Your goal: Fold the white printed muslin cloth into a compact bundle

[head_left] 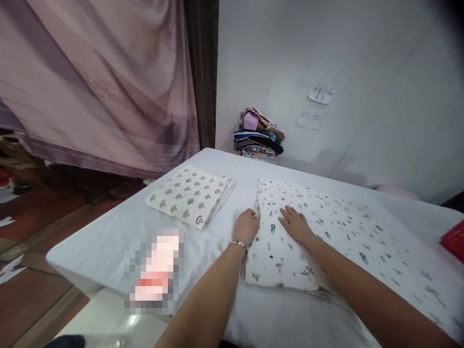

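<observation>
Left grip (pixel 248 226) pinches the left edge of one flamingo-print cloth (pixel 277 258) on one white table (pixel 90 241), right grip (pixel 296 226) spread flat atop, grasping nothing; likely light, soft and limp, it suits holding by folded edges, one mushroom-print cloth (pixel 188 194) lying apart leftward.

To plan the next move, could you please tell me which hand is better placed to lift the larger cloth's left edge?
Probably the left hand: it is at that edge of the larger cloth, seemingly pinching it. The right hand lies flat on top, better suited to steadying.
</observation>
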Motion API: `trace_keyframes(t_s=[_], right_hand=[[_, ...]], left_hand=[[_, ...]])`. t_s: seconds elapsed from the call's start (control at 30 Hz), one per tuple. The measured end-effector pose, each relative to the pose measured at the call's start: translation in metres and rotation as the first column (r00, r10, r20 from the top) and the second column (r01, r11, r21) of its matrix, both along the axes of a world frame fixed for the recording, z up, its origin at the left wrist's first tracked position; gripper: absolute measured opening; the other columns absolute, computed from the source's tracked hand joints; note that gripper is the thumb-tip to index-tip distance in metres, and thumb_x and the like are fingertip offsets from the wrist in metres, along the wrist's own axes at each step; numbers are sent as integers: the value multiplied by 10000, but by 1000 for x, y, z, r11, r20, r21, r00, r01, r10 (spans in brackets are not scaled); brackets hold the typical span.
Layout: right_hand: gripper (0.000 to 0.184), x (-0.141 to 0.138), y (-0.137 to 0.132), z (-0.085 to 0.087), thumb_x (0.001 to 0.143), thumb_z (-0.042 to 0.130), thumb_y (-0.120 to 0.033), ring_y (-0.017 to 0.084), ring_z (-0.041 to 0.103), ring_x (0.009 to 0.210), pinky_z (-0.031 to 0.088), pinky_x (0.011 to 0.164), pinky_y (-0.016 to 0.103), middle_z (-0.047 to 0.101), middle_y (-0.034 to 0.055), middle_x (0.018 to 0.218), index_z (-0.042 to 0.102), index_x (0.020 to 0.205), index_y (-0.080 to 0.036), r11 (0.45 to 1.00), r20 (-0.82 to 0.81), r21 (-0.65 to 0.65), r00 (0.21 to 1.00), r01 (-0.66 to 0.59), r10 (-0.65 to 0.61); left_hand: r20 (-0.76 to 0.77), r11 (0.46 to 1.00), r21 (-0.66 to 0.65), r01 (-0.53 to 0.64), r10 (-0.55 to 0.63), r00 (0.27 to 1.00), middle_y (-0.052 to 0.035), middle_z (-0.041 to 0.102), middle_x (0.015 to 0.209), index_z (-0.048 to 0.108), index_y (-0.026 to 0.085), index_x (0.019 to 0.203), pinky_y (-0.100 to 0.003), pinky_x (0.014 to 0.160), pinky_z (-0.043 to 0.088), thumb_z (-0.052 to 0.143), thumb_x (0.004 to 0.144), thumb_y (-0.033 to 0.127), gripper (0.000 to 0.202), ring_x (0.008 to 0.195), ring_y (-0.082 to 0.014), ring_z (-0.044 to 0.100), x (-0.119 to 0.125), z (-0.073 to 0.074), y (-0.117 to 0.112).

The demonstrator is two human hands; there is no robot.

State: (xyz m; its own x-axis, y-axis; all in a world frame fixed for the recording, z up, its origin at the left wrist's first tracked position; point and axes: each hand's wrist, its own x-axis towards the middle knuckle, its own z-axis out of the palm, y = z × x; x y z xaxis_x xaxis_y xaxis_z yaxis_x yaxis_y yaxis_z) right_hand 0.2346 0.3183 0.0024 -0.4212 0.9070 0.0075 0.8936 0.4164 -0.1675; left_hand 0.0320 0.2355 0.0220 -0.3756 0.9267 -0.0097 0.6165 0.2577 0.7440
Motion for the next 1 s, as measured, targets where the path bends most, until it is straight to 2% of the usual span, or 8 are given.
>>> trace_keyframes(t_s=[0.1,0.2,0.37,0.47,0.67,0.8,0.9,1.0], right_hand=[[628,9,1,-4,864,164,-595,270,136,1339,117,1042,510,184,27,1472,302,1379,-263,998,64,-41,997,44,-42],[678,7,1,0,852,118,-617,274,101,1346,120,1042,515,139,39,1482,270,1395,-240,997,102,-46,993,69,-64],[707,-23,3,8,851,111,-619,232,14,1357,83,1067,460,59,39,1492,199,1417,-205,998,47,3,997,-59,59],[714,-36,10,7,851,130,-620,216,37,1357,74,1072,446,88,38,1488,189,1419,-192,994,26,-31,994,-104,105],[708,-39,20,1,855,136,-611,237,64,1353,81,1052,493,120,62,1483,214,1410,-179,996,66,-72,997,50,-46],[707,-51,27,3,859,153,-603,225,22,1357,69,1060,468,72,69,1489,197,1414,-166,1000,28,-10,999,-27,27],[673,-56,39,4,867,172,-587,211,49,1356,72,1064,451,101,52,1487,201,1412,-194,992,33,-54,992,-118,120],[630,-57,52,3,876,191,-564,229,98,1350,103,1051,477,149,64,1479,253,1392,-208,994,47,-83,996,-76,80]], left_hand=[[-44,1000,-25,7,-8,999,-59,655,896,591,205,904,-255,665,407,445,750,165,216,824,-179,583,0,1,0],[-62,998,-55,26,-29,998,-73,655,904,592,192,910,-258,676,400,454,757,194,206,841,-185,583,1,3,0],[-83,996,-72,49,-55,995,-79,655,872,595,183,828,-258,651,383,453,801,325,203,819,-189,584,2,6,1],[-87,998,-46,31,-35,996,-71,654,847,587,180,809,-249,646,369,444,811,275,172,798,-173,580,1,4,1],[-46,999,-32,-18,16,999,-53,647,798,564,183,803,-248,582,338,424,819,241,152,722,-164,563,1,-1,2],[-78,1000,-3,-5,5,997,-45,640,775,555,187,801,-246,582,328,430,816,239,137,709,-159,558,2,-3,3],[-98,1000,6,-4,4,995,-42,636,763,553,187,796,-245,590,326,431,814,238,133,702,-156,556,2,-4,3],[-104,1000,-6,0,-1,995,-40,637,764,552,189,801,-242,584,320,431,812,235,130,700,-154,556,3,-5,3]])
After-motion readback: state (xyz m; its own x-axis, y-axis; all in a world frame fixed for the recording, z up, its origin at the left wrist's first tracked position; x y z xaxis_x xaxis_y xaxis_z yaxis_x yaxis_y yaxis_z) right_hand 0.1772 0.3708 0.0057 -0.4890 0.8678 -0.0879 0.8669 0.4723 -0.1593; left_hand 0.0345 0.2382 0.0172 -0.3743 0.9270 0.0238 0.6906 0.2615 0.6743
